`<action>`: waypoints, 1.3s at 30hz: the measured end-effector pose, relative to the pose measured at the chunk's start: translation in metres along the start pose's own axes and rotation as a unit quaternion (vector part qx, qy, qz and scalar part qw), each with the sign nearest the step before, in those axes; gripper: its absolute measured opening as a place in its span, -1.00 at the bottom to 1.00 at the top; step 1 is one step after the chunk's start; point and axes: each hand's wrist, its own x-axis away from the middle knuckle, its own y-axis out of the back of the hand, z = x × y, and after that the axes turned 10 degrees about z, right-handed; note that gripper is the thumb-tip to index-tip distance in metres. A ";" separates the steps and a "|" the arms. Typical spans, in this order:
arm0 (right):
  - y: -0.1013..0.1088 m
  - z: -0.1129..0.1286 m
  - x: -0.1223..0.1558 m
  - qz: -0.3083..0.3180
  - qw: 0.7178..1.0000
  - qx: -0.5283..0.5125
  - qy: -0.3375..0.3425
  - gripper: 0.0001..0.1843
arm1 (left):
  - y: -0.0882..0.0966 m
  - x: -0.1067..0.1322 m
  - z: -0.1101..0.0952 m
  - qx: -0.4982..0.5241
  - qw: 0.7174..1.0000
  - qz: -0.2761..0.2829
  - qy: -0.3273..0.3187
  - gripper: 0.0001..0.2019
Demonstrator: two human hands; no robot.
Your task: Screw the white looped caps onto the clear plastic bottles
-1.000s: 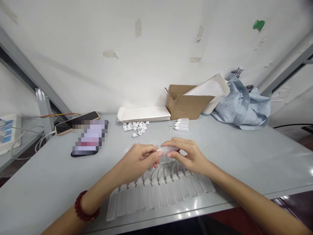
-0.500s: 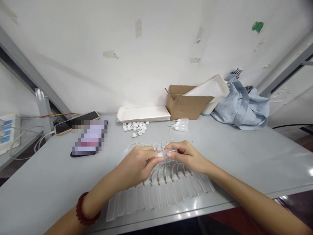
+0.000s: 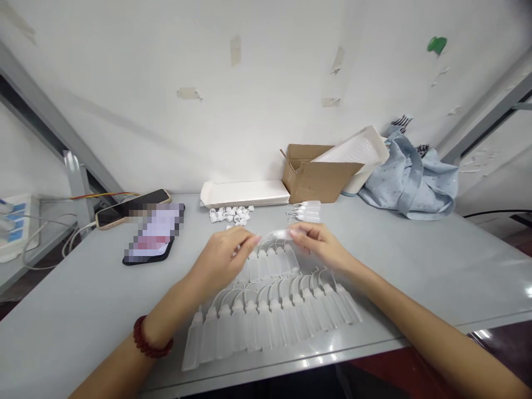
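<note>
A small translucent squeeze bottle with a thin curved tube is held level between my two hands, slightly blurred. My right hand is closed around its body end. At the other side, my left hand pinches the tip of the tube between thumb and finger. Beneath them lies a short row of similar bottles, partly hidden by the left hand. Closer to the table's front edge is a longer row of bottles, their tubes pointing away from me.
Loose white caps lie near a stack of white sheets or envelopes. A few more bottles lie before an open cardboard box. Two phones, one a dark-edged phone, are at left; a blue cloth bag at right.
Both hands have moved up and away from me with the bottle, uncovering more of the rows. My left hand has shifted from the bottle's neck out to the tube's tip.
</note>
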 end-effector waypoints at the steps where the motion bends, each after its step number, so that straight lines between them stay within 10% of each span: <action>1: 0.006 -0.003 -0.003 -0.037 0.999 0.028 0.005 -0.61 | 0.002 -0.001 0.005 -0.013 1.000 -0.015 0.019 -0.72; 8: 0.062 -0.043 -0.017 -0.239 0.943 0.230 0.001 -0.63 | 0.005 -0.002 0.048 -0.150 0.984 -0.026 0.095 -0.70; 24: 0.066 -0.046 -0.019 -0.268 0.914 0.302 0.036 -0.78 | -0.001 -0.008 0.055 -0.155 0.974 0.050 0.155 -0.67; 30: 0.034 -0.008 -0.004 -0.058 0.975 0.212 -0.024 -0.82 | -0.001 -0.007 0.051 -0.169 0.969 0.067 0.165 -0.70; 39: 0.012 -0.001 0.001 0.135 0.966 0.186 -0.117 -0.68 | -0.001 -0.002 0.022 -0.111 0.983 -0.024 0.141 -0.61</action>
